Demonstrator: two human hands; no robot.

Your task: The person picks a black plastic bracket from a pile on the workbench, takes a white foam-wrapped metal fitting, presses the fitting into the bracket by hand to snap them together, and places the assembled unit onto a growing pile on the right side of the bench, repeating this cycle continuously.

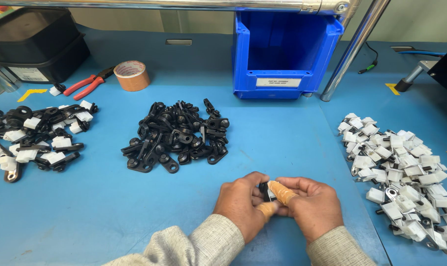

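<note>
My left hand (240, 204) and my right hand (314, 207) meet low in the middle of the blue table (85, 207). Together they pinch a small black part with a white piece (266, 191) between the fingertips; most of it is hidden by the fingers. Tan tape wraps my right forefinger and my left thumb. A pile of black plastic brackets (179, 138) lies just beyond the hands. To the right spreads a heap of white clips with metal tabs (405, 172). At the far left lie joined black-and-white pieces (36, 138).
An open blue bin (285, 54) stands at the back centre beside a slanted metal pole (351, 49). A roll of brown tape (131, 75) and red-handled pliers (88, 84) lie back left, near stacked black trays (36, 44).
</note>
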